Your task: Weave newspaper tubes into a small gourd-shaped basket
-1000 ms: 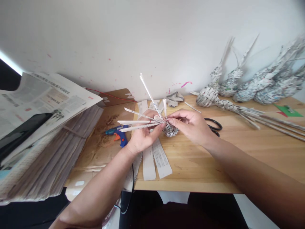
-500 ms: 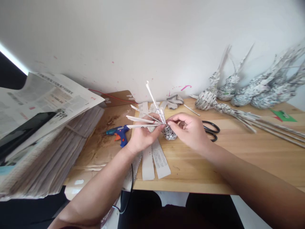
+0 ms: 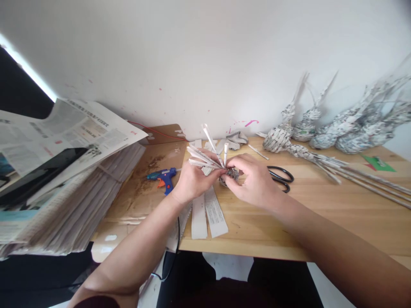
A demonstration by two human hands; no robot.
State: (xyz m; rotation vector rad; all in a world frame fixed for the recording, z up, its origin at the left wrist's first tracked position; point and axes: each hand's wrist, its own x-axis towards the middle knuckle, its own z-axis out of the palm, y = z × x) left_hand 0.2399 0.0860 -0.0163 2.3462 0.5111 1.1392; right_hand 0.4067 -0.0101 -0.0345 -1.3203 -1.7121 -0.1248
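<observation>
A small woven newspaper piece [image 3: 231, 173] is held between both hands above the wooden table. Rolled paper sticks [image 3: 210, 139] fan out from its top, up and to the left. My left hand [image 3: 192, 177] is closed around its left side, the thumb pressing where the sticks meet the weave. On the other side my right hand [image 3: 253, 177] grips the woven body, thumb in front and fingers behind. The hands hide part of the weave. Under them lie flat newspaper strips [image 3: 216, 214].
Black-handled scissors [image 3: 281, 177] lie right of my right hand. A blue glue gun [image 3: 164, 177] rests on cardboard [image 3: 128, 201] at left, beside a tall newspaper stack [image 3: 80, 192] bearing a black phone-like object [image 3: 48, 175]. Several woven paper forms [image 3: 278, 134] stand along the wall.
My right hand has shifted from pinching at the stick bases to gripping the woven body. The sticks have drawn closer together and turned slightly. The camera view has tilted a little.
</observation>
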